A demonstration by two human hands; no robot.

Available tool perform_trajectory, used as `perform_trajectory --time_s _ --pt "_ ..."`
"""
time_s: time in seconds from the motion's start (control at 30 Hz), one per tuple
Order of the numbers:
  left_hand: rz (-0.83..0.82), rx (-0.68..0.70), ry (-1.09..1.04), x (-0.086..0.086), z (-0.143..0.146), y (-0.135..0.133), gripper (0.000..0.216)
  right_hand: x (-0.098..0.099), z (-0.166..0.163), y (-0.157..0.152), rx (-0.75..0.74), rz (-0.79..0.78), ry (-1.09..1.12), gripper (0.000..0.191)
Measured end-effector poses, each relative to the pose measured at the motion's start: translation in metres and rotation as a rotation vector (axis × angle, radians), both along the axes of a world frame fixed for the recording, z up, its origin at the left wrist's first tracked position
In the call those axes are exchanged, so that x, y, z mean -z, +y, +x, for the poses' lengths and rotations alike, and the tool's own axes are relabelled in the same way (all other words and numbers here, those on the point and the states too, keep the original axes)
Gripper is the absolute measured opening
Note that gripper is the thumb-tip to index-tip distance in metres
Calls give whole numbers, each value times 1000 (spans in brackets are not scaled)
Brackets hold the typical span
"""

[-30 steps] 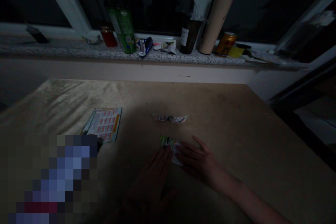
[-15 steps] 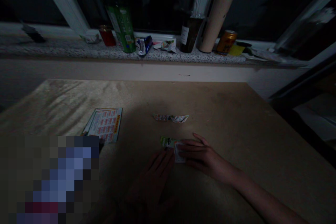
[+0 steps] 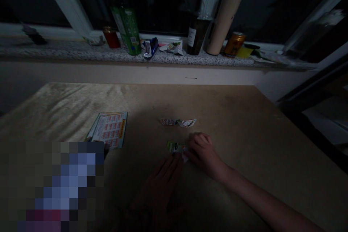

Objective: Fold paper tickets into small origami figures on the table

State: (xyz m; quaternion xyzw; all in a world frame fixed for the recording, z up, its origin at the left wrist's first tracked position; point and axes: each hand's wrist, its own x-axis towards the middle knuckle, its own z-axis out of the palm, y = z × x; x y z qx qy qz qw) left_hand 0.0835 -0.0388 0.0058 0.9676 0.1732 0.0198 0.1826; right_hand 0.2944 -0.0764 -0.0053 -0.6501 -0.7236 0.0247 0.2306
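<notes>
A small green-and-white printed paper lies on the table in front of me, partly covered by my hands. My left hand rests flat with its fingers stretched out, the tips on the paper's near edge. At the paper's right end my right hand is closed, fingers curled, gripping that end; its fingertips are partly hidden. A white corner of the paper shows between the two hands. Beyond them lies a folded strip of printed paper, pinched at its middle, touched by neither hand.
A stack of printed cards lies on the table at left, with a pixelated area beside it. On the windowsill stand a green bottle, a dark cup with a straw, a tall beige flask and an orange can.
My right hand has gone from flat with spread fingers to curled at the paper's right end. The paper's right part has been folded or lifted. My left hand stays nearly in place.
</notes>
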Motion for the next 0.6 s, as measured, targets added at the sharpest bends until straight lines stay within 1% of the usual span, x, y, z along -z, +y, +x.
perform_trajectory --time_s 0.1,0.23,0.4,0.6 --pt "-6 -22 -4 -2 1 -1 92 3 -2 5 19 -3 -75 11" --pt "-17 -32 -16 -1 1 -2 93 7 -5 9 45 -10 -137 8" --pt "-36 -47 -9 3 -1 -2 95 9 -6 10 60 4 -100 14" --pt "-31 -57 4 2 -1 -3 92 10 -7 11 71 5 -120 16"
